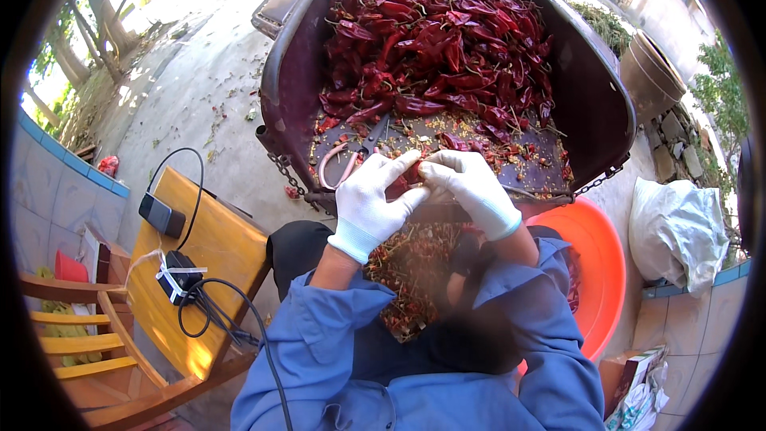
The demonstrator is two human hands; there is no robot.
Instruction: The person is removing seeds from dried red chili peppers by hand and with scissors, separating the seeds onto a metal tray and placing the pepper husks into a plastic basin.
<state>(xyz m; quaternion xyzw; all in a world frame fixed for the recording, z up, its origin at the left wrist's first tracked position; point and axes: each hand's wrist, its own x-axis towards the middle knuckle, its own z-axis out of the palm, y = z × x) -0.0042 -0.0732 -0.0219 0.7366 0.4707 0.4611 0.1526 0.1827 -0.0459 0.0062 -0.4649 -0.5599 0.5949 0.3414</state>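
Both my hands wear white gloves and meet over the near edge of a dark metal cart bed (590, 104). My left hand (371, 199) is closed with its fingertips pinching a dried red chili pepper (413, 169). From the other side my right hand (472, 189) pinches the same pepper, its fingers mostly hiding it. A big heap of dried red chilies (439, 32) fills the back of the cart. Scissors with pink handles (333, 166) lie on the bed beside my left hand, among scattered yellow seeds and bits of chili.
An orange basin (610, 271) holding some chilies stands at my right. Below my hands, chili stems and scraps (415, 275) are piled. A wooden chair (215, 247) on my left bears black adapters (182, 275) and cables. A white sack (678, 231) sits at the far right. Chains (283, 172) hang at the cart's corners.
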